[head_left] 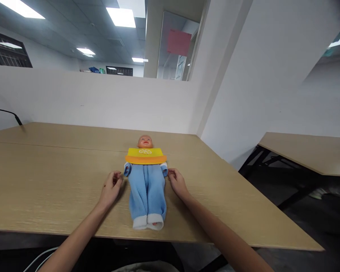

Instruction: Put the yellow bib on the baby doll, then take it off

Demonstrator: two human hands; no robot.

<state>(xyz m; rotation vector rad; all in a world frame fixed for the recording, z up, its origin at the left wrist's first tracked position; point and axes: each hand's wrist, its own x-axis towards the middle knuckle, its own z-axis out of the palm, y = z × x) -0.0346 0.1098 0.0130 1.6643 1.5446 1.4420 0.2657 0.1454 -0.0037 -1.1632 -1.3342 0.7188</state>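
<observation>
A baby doll (145, 142) lies on its back on the table, head away from me, in a blue fleece outfit (147, 189) with white cuffs. Across its chest is a yellow bib (145, 154) with an orange pocket edge and a white citrus-slice print. My left hand (111, 186) rests on the table left of the doll, fingers loosely curled, thumb apart, holding nothing. On the other side, my right hand (178, 182) lies with its fingertips close beside the doll's sleeve; whether they touch it I cannot tell. Its fingers are loosely stretched and hold nothing visible.
The wooden table (59, 181) meets a white partition (116, 102) at the back, with a window above it. A black cable (5, 110) hangs at the far left. Another table (308, 151) stands to the right, beyond a gap. The front table edge is near my forearms.
</observation>
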